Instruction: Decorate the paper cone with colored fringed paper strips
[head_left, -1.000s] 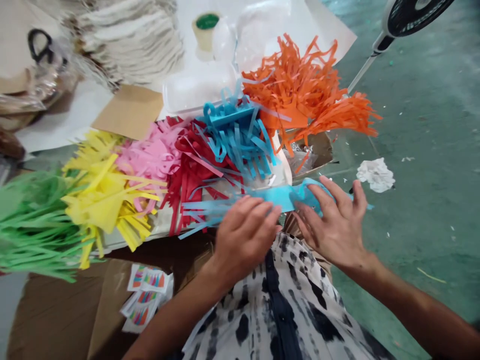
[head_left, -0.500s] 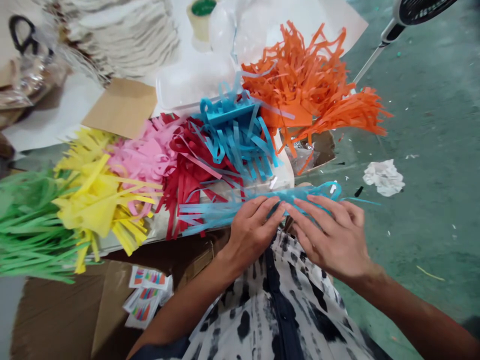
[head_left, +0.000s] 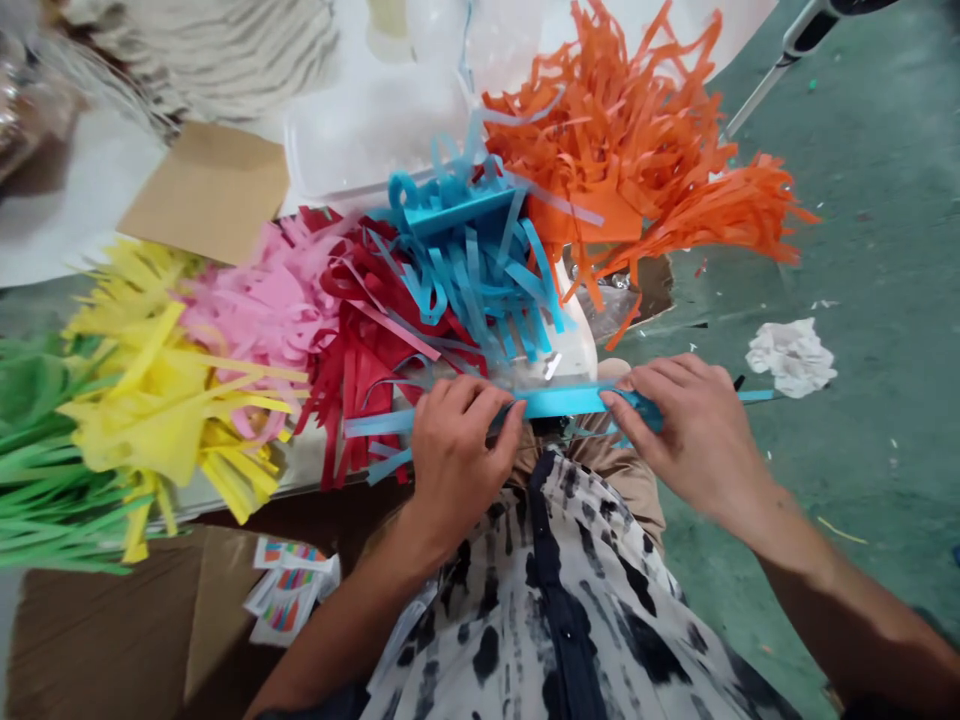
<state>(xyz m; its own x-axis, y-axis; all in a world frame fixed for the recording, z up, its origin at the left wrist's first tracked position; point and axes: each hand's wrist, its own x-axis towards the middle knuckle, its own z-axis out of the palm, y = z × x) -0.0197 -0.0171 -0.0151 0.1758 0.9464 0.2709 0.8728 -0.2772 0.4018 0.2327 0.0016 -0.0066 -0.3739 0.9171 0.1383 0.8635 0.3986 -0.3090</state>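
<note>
A piece of blue fringed tissue paper [head_left: 564, 401] stretches level between my two hands, close in front of my shirt. My left hand [head_left: 466, 440] is closed on its left part, thumb and fingers pinching it, with cut strips sticking out to the left. My right hand [head_left: 679, 425] grips the right part, and a thin strip end pokes out beyond it. Just above lies a pile of blue fringed tissue paper [head_left: 480, 260]. Red fringed paper [head_left: 367, 350] is beside my left hand, partly under the held strips.
Pink [head_left: 262, 310], yellow [head_left: 161, 390] and green fringe [head_left: 60, 470] lie leftward; orange fringe [head_left: 615, 150] is at the upper right. Brown card [head_left: 210, 190], a white foam tray [head_left: 375, 130] and stacked white cords [head_left: 225, 60] stand behind. Printed cards [head_left: 292, 590] and crumpled white paper [head_left: 791, 357] lie lower.
My hands have moved apart and closed their grip. The blue paper, bunched under flat fingers before, is now a smooth, taut band between them. The view has shifted slightly.
</note>
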